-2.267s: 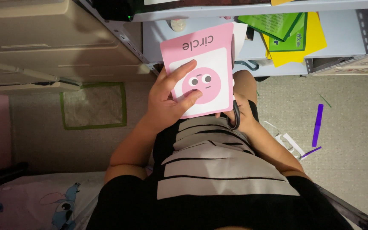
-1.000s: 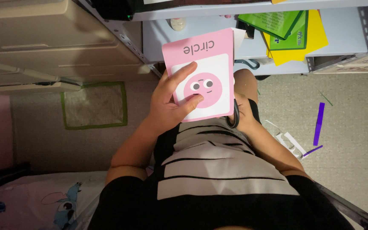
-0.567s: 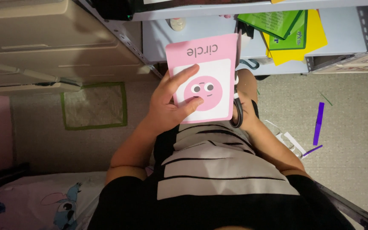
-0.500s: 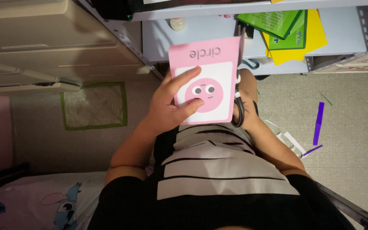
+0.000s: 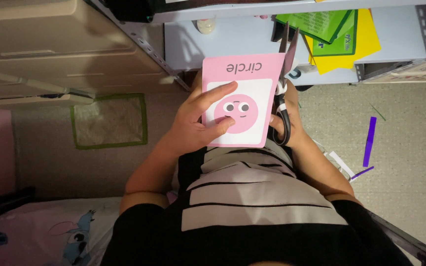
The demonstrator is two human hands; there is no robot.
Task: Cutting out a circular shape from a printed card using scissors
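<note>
A pink card [image 5: 252,79] with a white panel and a pink round face on it is held in front of me, over my lap. My left hand [image 5: 200,120] grips its left side, thumb and fingers spread across the face. My right hand [image 5: 292,125] is mostly hidden behind the card's right edge and holds black-handled scissors [image 5: 284,88], their blades pointing up and slightly apart along that edge.
A pale blue shelf [image 5: 232,34] holds green and yellow paper sheets [image 5: 343,34]. Purple paper strips [image 5: 370,140] lie on the grey carpet at right. Beige drawers [image 5: 50,44] stand at left, above a green-taped square [image 5: 107,120] on the floor.
The card has turned from tilted to nearly square and shifted slightly right. The scissors have risen from low behind the card's corner to upright along its right edge.
</note>
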